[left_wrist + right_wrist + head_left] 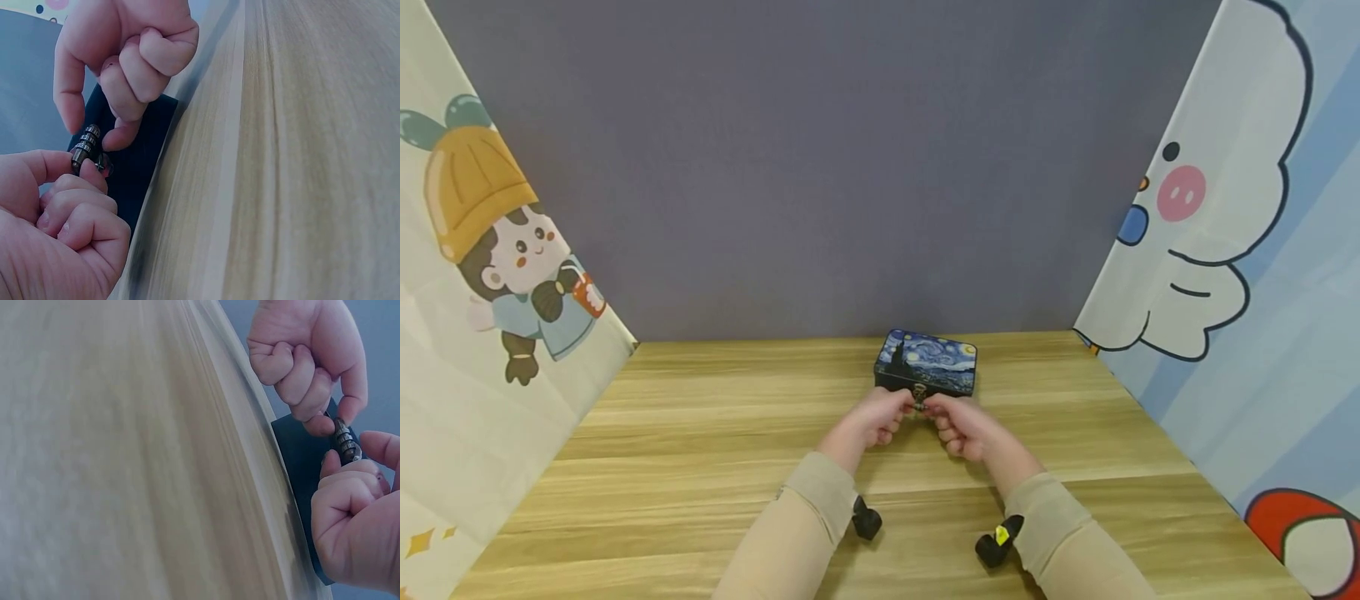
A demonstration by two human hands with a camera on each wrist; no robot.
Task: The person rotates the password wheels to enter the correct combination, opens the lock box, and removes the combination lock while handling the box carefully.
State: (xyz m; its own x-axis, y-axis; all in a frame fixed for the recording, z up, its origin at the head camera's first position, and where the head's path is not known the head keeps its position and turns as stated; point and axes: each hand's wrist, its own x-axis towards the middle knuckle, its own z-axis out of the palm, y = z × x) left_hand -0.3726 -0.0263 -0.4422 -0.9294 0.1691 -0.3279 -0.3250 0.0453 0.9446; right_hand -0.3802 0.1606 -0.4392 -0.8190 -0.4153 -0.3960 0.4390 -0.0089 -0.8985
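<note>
A small dark box [927,363] with a swirling night-sky painting on its lid stands closed near the back of the table. At its front clasp [919,390] is a small bronze-coloured combination padlock [86,145] with number dials. My left hand [883,414] pinches one end of this padlock between thumb and index finger, the other fingers curled in. Around the padlock's other end, my right hand [964,425] holds its thumb and index finger apart, with small gaps to the metal in the right wrist view. Its remaining fingers are folded toward the palm.
Under the box lies a wood-grain table [715,442]. A grey panel [850,167] rises directly behind it, and cartoon-printed sheets [1225,317] flank both sides. Black wrist devices [867,521] sit at both sleeve cuffs.
</note>
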